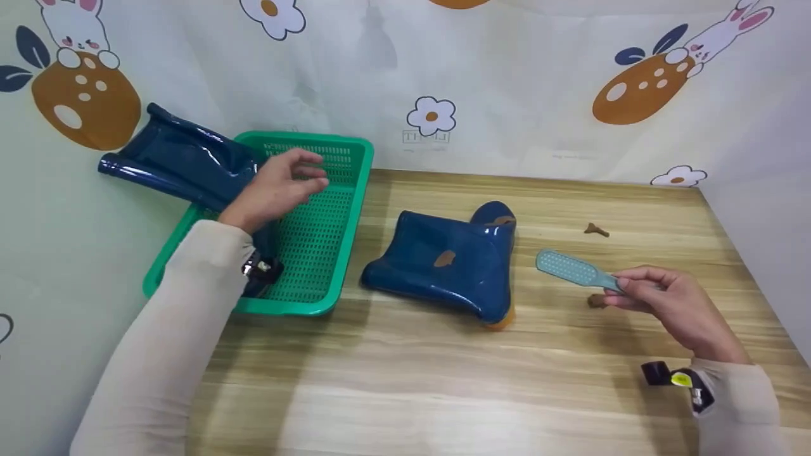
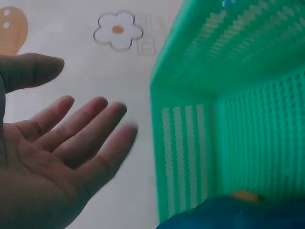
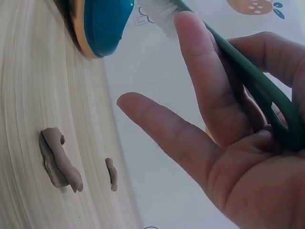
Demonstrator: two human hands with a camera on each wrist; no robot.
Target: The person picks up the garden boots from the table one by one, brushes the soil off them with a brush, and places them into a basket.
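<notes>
My left hand hovers over the green basket, fingers spread and nothing in them. In that basket a dark blue rain boot leans with its shaft out over the left rim; my forearm hides part of it. Its mate, another rain boot, lies on its side on the table with brown smears on shaft and sole. My right hand pinches the handle of a grey-green scrub brush, held to the right of that boot. White bristles show in the right wrist view.
Brown mud-like pieces lie on the wooden table: a small one farther back and a thicker lump by the right hand. A patterned sheet hangs along the table's back and left side.
</notes>
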